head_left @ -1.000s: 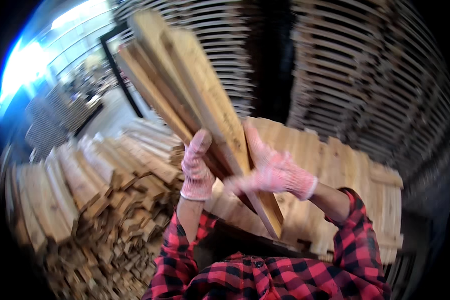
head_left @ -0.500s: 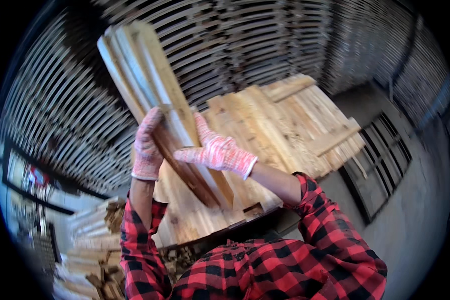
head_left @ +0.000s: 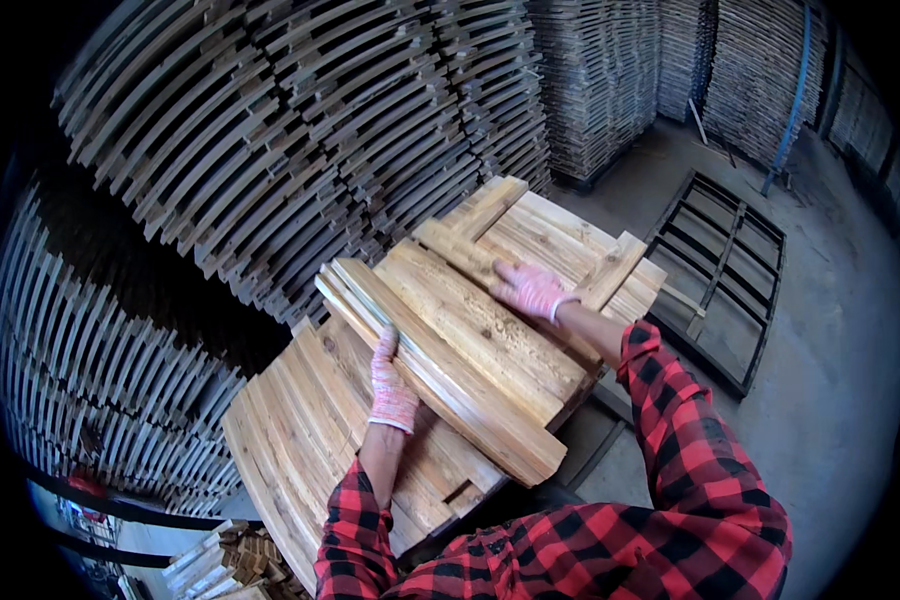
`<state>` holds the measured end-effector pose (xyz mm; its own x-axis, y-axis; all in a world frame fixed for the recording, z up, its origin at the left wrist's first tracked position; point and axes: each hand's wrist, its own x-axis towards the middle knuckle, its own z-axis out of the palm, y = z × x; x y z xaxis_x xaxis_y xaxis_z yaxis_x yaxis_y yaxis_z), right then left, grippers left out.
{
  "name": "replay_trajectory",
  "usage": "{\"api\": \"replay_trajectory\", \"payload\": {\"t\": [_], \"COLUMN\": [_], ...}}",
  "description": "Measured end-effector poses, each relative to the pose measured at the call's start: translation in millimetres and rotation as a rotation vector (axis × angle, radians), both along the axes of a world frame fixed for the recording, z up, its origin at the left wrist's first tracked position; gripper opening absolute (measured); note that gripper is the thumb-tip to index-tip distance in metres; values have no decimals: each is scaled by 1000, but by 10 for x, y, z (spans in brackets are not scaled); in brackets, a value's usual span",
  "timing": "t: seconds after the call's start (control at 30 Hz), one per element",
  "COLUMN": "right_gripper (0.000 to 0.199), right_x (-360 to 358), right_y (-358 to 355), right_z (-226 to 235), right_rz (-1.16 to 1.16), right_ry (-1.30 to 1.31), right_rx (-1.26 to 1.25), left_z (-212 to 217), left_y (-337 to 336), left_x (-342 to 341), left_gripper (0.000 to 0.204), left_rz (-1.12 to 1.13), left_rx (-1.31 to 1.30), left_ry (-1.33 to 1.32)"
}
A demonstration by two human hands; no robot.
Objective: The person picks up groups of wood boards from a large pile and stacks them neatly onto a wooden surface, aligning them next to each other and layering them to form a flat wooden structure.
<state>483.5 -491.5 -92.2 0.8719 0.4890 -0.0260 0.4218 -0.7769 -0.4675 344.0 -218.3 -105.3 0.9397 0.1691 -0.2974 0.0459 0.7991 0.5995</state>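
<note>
At left, the left hand (head_left: 394, 388) presses against the side of a board bundle (head_left: 445, 370) lying slantwise over the wooden boards (head_left: 305, 390); whether it grips I cannot tell. Apart from it, the right hand (head_left: 532, 292) lies with fingers extended on a plank (head_left: 462, 254), left of a black metal frame (head_left: 715, 285).

Plank bundle (head_left: 460, 385): long, narrow, pale brown pieces, side by side with lengths aligned; slants from upper left to lower right, lower end blurred.
Farther plank (head_left: 455, 250): narrow, brown, roughly parallel to the bundle.
Laid planks (head_left: 290, 420): knotty, yellowish brown, flat, edge to edge, beneath the bundle.
</note>
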Motion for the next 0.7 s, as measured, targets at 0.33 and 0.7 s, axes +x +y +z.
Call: {"api": "replay_trajectory", "payload": {"t": [0.33, 0.7], "right_gripper": [73, 69], "right_x": [-406, 112], "right_y": [223, -113], "right_z": [365, 199], "right_rz": [70, 86], "right_ry": [77, -3], "right_rx": [362, 74], "left_z": [174, 52], "left_y": [-834, -939], "left_x": [770, 952], "left_gripper": [59, 61], "left_rz": [-82, -142], "left_rx": [-88, -230], "left_ry": [8, 87]}}
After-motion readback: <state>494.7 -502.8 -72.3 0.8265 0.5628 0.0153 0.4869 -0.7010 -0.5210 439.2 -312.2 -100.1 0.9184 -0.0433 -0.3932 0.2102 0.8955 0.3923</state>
